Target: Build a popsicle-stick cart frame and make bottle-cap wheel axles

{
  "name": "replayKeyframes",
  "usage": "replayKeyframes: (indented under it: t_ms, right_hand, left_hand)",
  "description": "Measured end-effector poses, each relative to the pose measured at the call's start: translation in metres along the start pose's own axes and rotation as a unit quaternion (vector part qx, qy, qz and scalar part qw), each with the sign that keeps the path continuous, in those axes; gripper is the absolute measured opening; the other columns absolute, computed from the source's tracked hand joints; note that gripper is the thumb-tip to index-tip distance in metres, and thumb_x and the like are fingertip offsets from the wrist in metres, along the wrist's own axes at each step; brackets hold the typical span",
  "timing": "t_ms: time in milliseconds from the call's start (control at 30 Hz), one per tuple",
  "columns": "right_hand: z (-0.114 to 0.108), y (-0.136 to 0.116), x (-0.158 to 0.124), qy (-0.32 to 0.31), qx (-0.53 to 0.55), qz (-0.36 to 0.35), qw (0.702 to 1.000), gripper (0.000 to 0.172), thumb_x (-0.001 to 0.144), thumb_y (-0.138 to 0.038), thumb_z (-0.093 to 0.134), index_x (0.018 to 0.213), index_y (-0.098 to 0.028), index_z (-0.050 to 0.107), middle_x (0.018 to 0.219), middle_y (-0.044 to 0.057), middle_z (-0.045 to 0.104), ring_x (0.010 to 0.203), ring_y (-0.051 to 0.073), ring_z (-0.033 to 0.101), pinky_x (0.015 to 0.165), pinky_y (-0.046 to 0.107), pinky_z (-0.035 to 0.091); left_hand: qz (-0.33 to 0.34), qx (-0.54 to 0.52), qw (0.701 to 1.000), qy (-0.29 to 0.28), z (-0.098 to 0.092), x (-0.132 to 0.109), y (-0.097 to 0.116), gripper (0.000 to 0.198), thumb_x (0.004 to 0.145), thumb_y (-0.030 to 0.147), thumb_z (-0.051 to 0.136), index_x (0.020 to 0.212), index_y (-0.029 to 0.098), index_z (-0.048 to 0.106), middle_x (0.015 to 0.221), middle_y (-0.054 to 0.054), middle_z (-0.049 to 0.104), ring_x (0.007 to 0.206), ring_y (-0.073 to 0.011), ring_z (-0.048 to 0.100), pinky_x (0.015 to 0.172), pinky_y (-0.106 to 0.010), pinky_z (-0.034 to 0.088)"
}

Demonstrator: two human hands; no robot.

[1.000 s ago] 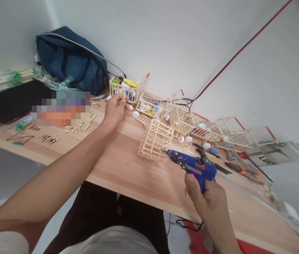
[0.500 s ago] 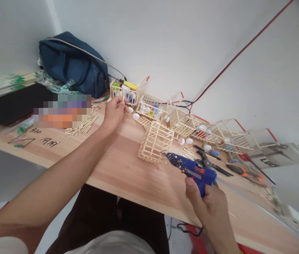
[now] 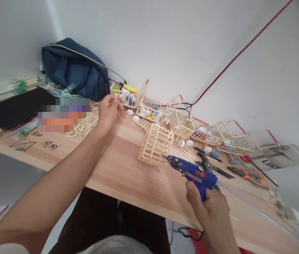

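My right hand [image 3: 209, 208] is wrapped round the grip of a blue glue gun [image 3: 194, 172], whose nozzle points left at a small cage of wooden sticks [image 3: 155, 143] lying on the wooden table [image 3: 123, 169]. My left hand [image 3: 108, 112] is stretched out far over the table with its fingers curled near a stick basket [image 3: 127, 94] holding colourful items. Whether those fingers pinch anything I cannot make out. White bottle caps [image 3: 133, 115] lie just to the right of that hand.
A row of stick baskets [image 3: 205, 128] runs along the wall. A blue bag [image 3: 72, 70] sits in the corner, a pile of loose sticks [image 3: 84, 125] left of my left hand. Pliers and cutters [image 3: 229, 169] lie right of the glue gun. A red cable [image 3: 234, 56] climbs the wall.
My left hand has drawn back a little to the left, away from the white caps. My right hand and the glue gun have hardly moved.
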State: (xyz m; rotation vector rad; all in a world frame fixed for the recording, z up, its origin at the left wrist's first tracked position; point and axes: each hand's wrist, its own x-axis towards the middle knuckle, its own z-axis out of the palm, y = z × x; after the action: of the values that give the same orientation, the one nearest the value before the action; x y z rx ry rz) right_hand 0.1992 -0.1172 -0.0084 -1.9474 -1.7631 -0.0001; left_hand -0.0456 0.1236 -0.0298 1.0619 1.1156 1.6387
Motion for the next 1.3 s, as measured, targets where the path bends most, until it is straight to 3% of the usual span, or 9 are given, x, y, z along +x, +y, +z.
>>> replayKeyframes:
  t_ms: [200,433,767,900,1133,1300]
  right_hand:
    - [0.000,-0.002,-0.001,-0.001,0.005,-0.004,1.000,0.051,0.092,-0.058,0.041,0.063,-0.023,0.064,0.039,0.001,0.046,0.051,0.023,0.059,0.047,0.028,0.040]
    - [-0.001,0.003,-0.009,-0.024,0.012,0.013,1.000,0.052,0.094,-0.056,0.039,0.069,-0.021,0.067,0.043,0.001,0.050,0.046,0.021,0.055,0.044,0.027,0.037]
    - [-0.004,0.011,-0.011,-0.033,-0.001,-0.032,0.999,0.052,0.094,-0.054,0.040,0.063,-0.020,0.063,0.043,0.000,0.049,0.038,0.015,0.047,0.037,0.025,0.032]
    - [-0.002,0.012,-0.010,-0.031,-0.004,-0.040,0.999,0.052,0.094,-0.053,0.041,0.059,-0.020,0.059,0.044,0.001,0.049,0.039,0.015,0.048,0.039,0.025,0.033]
    - [-0.001,0.011,-0.011,-0.026,-0.018,-0.047,0.998,0.048,0.096,-0.051,0.040,0.080,-0.016,0.069,0.048,0.001,0.053,0.040,0.017,0.048,0.040,0.026,0.033]
    - [0.000,0.013,-0.013,-0.028,-0.010,-0.046,0.998,0.048,0.096,-0.051,0.041,0.074,-0.017,0.068,0.047,0.000,0.052,0.039,0.016,0.048,0.040,0.025,0.034]
  left_hand:
    - [-0.020,-0.004,1.000,0.003,0.000,-0.002,0.005,0.013,0.086,0.011,0.043,0.084,0.019,0.053,0.057,0.004,0.054,0.040,-0.0058,0.034,0.038,-0.016,0.024]
    - [-0.020,-0.015,1.000,0.002,0.000,-0.001,0.003,0.012,0.086,0.012,0.045,0.083,0.020,0.054,0.057,0.005,0.052,0.041,-0.0067,0.034,0.040,-0.021,0.023]
    - [-0.013,-0.057,0.992,0.109,-0.013,0.005,0.023,0.008,0.094,0.023,0.043,0.087,0.026,0.045,0.060,0.006,0.049,0.051,-0.0083,0.034,0.047,-0.024,0.026]
    - [-0.026,-0.054,0.994,0.091,-0.010,0.003,0.020,0.005,0.092,0.025,0.045,0.087,0.026,0.047,0.060,0.006,0.050,0.052,-0.0084,0.034,0.047,-0.025,0.025]
    - [-0.024,-0.045,0.997,0.063,-0.009,0.004,0.013,0.006,0.092,0.028,0.047,0.086,0.027,0.046,0.061,0.006,0.051,0.050,-0.0083,0.034,0.048,-0.025,0.023]
    - [-0.021,-0.062,0.996,0.064,-0.010,0.004,0.014,0.009,0.094,0.020,0.044,0.086,0.024,0.047,0.059,0.007,0.051,0.048,-0.0072,0.034,0.048,-0.024,0.022]
